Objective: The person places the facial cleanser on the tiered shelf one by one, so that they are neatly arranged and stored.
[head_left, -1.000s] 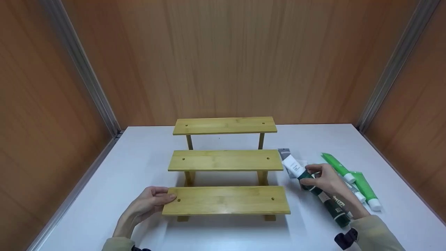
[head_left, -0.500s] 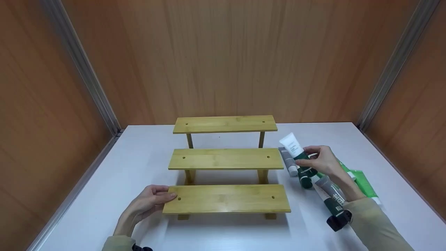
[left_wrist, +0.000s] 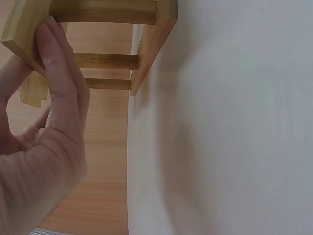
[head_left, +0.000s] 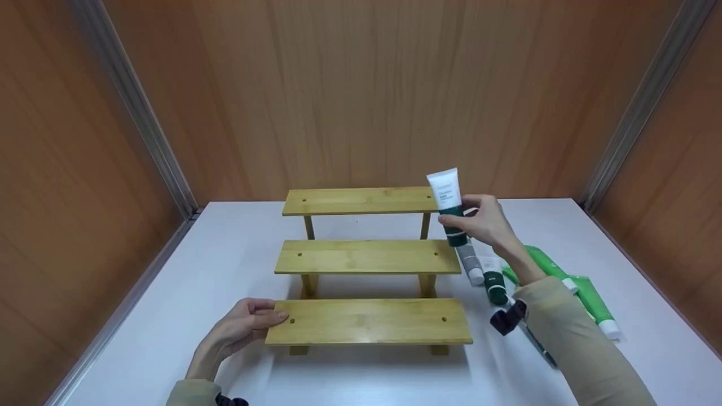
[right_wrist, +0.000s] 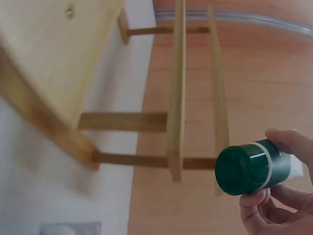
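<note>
Smooth wooden shelf, glossy plastic cap, matt cloth sleeve

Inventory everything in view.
Three-tier wooden stand: one, yellowish, centre.
Two-tone plastic tubes: two, white/dark green, one held, one lying right.
Slim plastic tube: one, grey, beside stand.
Squeeze tubes: at least two, bright green, right.
Partly hidden object: one, dark, right.
Tabletop: one, white, below.
Wood-grain panels: three, brown, back, sides.
Metal posts: two, grey, corners.
Sleeves: two, beige, arms.
Wrist devices: two, black, wrists.
Left hand: one, gripping stand.
Right hand: one, gripping tube.
</note>
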`<state>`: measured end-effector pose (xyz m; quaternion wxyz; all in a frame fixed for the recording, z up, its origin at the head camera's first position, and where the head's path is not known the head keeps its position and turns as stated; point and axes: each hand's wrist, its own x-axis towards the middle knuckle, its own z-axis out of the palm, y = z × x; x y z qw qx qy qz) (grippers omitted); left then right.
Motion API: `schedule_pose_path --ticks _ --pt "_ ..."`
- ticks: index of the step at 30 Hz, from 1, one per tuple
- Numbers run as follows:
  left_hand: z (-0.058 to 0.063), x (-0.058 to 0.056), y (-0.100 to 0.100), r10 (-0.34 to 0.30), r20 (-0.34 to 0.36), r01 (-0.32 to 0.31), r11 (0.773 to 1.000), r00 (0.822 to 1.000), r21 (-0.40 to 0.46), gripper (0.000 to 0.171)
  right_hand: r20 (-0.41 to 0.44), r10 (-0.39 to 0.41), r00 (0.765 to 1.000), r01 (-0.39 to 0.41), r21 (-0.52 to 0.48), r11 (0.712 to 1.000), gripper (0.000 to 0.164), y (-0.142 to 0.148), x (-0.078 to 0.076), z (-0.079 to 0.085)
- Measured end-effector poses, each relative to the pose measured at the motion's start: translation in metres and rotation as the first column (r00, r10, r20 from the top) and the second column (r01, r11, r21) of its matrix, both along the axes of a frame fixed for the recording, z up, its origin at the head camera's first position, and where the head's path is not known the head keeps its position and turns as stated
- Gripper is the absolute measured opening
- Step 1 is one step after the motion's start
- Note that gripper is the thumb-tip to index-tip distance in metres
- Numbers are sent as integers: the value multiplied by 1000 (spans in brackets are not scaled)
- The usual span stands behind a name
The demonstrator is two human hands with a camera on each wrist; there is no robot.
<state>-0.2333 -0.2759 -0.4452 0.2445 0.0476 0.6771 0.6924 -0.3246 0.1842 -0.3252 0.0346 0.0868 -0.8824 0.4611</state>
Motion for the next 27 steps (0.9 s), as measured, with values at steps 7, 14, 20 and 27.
schedule_pose_path --ticks 7,14,20,27 --pt "-1 -1 2 3 -5 -3 1000 1000 -13 33 -112 -13 994 2 -101 995 55 -46 -19 11" --pt "-2 -1 5 -8 -11 8 1000 1000 -3 34 -213 -28 977 -19 -219 976 50 -96 -36 13" --pt "0 -2 5 5 -4 -5 1000 1000 -17 38 -248 -58 967 -18 -295 955 47 -135 -49 12" --pt "0 -1 3 4 0 -4 1000 1000 -23 37 -235 -110 966 20 -353 935 50 -169 -62 4"
